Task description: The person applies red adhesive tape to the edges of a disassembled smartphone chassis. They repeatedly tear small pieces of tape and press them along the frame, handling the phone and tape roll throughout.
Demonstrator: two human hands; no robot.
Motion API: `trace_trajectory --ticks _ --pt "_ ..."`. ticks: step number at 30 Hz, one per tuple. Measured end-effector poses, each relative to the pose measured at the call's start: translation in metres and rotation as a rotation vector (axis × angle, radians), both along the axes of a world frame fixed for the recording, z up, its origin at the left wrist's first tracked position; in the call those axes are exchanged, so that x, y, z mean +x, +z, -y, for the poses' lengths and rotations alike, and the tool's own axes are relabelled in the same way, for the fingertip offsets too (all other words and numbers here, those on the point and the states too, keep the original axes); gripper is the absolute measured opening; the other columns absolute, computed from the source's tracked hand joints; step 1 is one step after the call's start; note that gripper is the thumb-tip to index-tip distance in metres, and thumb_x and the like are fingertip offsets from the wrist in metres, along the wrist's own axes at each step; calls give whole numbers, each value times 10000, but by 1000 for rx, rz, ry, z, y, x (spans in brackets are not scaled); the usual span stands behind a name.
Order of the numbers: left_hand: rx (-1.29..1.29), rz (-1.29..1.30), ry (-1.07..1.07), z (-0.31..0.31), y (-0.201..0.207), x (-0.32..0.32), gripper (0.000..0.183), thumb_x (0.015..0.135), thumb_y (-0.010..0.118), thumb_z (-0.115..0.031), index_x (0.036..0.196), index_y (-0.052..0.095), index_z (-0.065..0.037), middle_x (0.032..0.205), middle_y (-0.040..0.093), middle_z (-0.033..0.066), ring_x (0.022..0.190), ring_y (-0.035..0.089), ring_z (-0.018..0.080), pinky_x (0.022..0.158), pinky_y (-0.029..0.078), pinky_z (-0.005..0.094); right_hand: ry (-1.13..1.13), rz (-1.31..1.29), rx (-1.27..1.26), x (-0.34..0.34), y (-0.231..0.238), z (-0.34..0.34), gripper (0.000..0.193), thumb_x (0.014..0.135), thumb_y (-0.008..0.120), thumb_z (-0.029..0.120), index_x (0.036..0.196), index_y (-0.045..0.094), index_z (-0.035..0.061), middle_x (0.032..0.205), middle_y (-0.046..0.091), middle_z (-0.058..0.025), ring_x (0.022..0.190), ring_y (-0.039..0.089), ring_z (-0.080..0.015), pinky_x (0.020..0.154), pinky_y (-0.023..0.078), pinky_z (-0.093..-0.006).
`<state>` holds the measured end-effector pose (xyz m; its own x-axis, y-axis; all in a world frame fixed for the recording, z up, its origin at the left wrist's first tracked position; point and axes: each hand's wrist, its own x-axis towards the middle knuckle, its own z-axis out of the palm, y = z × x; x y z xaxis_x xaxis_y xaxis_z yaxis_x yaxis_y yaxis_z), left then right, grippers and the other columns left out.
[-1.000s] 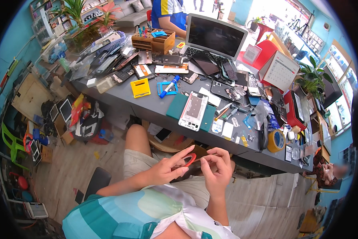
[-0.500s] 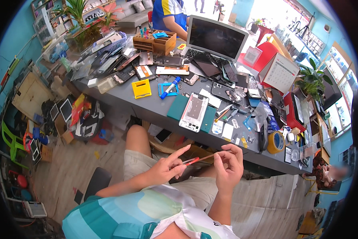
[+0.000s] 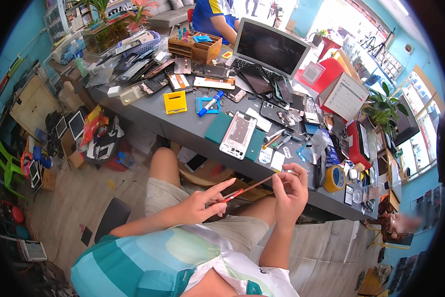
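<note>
Grey and crowded, a long workbench [image 3: 193,129] runs from the upper left toward the lower right of the frame, with a seated person's bare knees and beige shorts below its near edge. Just below the frame's middle, the left hand [image 3: 198,205] pinches the red end of a thin strip [image 3: 247,188] between thumb and curled fingers, with index and middle fingers stretched out straight. The right hand [image 3: 288,190] is closed on the strip's other, brownish end, fingertips bunched together near the bench edge. Between the two hands the strip is held taut, slanting up to the right above the person's lap. Right of the right hand, on the bench's near corner, stands a yellow tape roll [image 3: 334,178]. Above the hands lies a white phone frame [image 3: 238,134] on a teal mat [image 3: 219,127], with small tools just beside it to the right. Farther up sit a yellow holder [image 3: 175,102] and a blue holder [image 3: 207,105] with a blue-and-white pen across it. An open laptop [image 3: 272,49] stands at the upper middle, with another person in a blue shirt behind it. A white desk calendar [image 3: 345,96] stands at the upper right.
</note>
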<state>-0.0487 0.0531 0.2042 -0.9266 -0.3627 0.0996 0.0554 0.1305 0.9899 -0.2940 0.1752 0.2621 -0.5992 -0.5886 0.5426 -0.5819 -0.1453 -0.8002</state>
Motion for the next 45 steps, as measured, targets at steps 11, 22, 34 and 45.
trace_trajectory --ticks 11,22,34,45 --pt "-412 -165 149 8 -5 4 869 940 831 -56 1701 416 19 961 832 106 959 795 231 994 590 392 94 23 34 -23 19 30 63 928 819 -22 978 783 -37 1256 678 -100 905 670 -102 685 551 -237" --pt "-451 -294 242 14 10 -3 796 929 799 -19 1671 514 -63 819 742 98 689 694 226 737 597 348 159 6 78 -34 24 54 83 923 833 21 969 788 -30 1257 695 -93 926 695 -122 708 556 -254" --pt "-478 -317 313 30 30 -14 666 942 757 39 1580 567 53 1187 804 165 796 788 174 786 642 315 297 56 209 -64 20 110 153 919 842 123 998 827 -6 1208 726 -62 872 697 -94 704 564 -266" --pt "152 -240 58 43 50 -19 733 1078 624 0 1729 290 45 1322 752 286 1091 811 313 985 628 419 321 -81 368 -99 4 153 168 909 853 178 978 845 25 1219 745 -39 975 707 -161 800 572 -319"
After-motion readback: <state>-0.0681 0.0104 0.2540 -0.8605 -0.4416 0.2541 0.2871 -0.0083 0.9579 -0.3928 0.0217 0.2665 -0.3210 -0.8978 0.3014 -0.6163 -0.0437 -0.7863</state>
